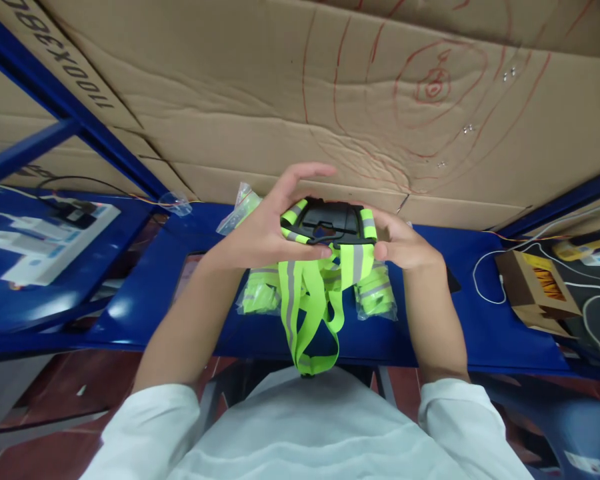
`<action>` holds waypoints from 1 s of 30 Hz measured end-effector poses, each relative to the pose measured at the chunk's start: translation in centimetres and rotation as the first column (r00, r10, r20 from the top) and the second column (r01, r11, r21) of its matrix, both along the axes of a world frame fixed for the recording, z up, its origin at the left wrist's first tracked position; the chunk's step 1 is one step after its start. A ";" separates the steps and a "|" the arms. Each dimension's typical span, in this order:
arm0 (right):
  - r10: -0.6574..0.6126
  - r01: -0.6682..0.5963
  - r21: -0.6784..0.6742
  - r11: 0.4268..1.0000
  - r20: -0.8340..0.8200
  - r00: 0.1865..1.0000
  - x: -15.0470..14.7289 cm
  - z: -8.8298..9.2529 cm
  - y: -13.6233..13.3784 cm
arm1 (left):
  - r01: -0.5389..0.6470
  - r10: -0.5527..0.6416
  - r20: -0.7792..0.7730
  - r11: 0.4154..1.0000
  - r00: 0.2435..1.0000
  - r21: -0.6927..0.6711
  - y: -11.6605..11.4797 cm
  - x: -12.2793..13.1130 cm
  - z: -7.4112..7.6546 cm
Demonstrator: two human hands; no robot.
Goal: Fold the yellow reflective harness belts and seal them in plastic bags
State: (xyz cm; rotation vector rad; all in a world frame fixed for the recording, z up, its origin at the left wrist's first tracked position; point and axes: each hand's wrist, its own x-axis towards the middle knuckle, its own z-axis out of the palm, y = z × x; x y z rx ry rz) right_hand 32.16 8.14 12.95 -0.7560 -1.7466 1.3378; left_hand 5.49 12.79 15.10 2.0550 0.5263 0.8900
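Observation:
Between my two hands is a black plastic holder with neon yellow-green reflective straps threaded through its sides. My left hand grips the left side, its thumb along the lower edge and its index finger stretched out above. On the right, my right hand grips the other side, thumb near the strap and fingers partly hidden behind the holder. The straps hang in loops towards my body. Clear bags of similar straps lie beneath, one at the left and one at the right; another bag rests behind my left hand.
The blue table backs onto a cardboard wall with red drawn lines. A white power strip with plugs is at the left. A small cardboard box and white cables are at the right. Blue frame bars stand at the sides.

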 end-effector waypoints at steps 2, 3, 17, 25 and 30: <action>-0.036 0.034 -0.055 0.998 -0.038 0.999 -0.6 0.0 -0.3 | -0.096 0.098 0.070 0.995 0.993 -0.027 0.1 0.1 -0.4; -0.074 0.071 -0.057 0.996 -0.052 0.996 -1.0 0.0 -0.5 | -0.136 0.145 0.115 0.988 0.983 -0.077 0.2 0.2 -0.5; -0.600 0.604 0.095 0.791 -0.073 0.797 -4.7 -1.1 -1.9 | 0.173 0.433 0.373 0.434 0.821 -0.884 -3.0 4.3 -0.1; -0.620 0.624 0.066 0.778 -0.075 0.781 -2.7 -1.3 -1.9 | 0.034 0.072 0.095 0.595 0.993 -0.803 -2.5 1.9 -1.8; -0.512 0.518 0.046 0.854 -0.100 0.853 -2.0 -0.9 -2.2 | 0.036 0.047 0.079 0.588 0.996 -0.808 -2.5 1.6 -1.6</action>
